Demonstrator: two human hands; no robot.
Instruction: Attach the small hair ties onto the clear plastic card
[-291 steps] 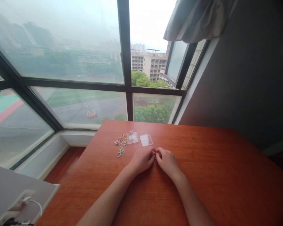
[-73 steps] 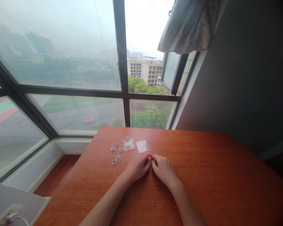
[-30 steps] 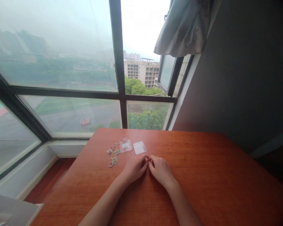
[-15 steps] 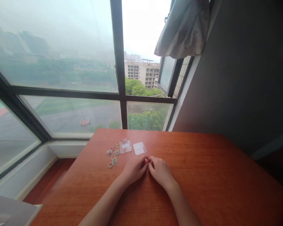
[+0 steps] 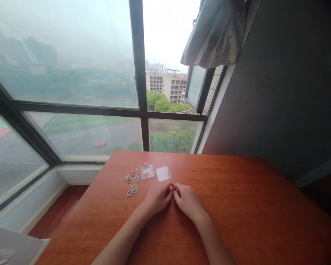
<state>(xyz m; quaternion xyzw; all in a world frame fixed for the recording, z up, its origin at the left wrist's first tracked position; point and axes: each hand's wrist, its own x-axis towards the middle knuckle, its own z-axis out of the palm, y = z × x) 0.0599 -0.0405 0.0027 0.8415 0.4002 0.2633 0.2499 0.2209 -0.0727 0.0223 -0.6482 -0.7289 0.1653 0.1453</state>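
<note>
My left hand (image 5: 155, 199) and my right hand (image 5: 188, 201) rest on the reddish wooden table (image 5: 253, 206), knuckles up, fingertips meeting at the middle. Both pinch a tiny ring (image 5: 173, 189) between them; it barely shows. A scatter of several small coloured rings (image 5: 132, 179) lies just beyond and left of my left hand. Beside the rings lie a small clear plastic box (image 5: 147, 171) and a flat clear lid (image 5: 163, 173), a short way past my left fingertips.
The table's far edge meets a large window with dark frames (image 5: 139, 73). A grey wall (image 5: 287, 92) runs along the right, with a bunched curtain (image 5: 215, 33) above. A white surface (image 5: 8, 250) shows at the bottom left, below the table's left edge.
Both hands stay pinched together at the same spot on the table. Only the view has shifted slightly over the frames.
</note>
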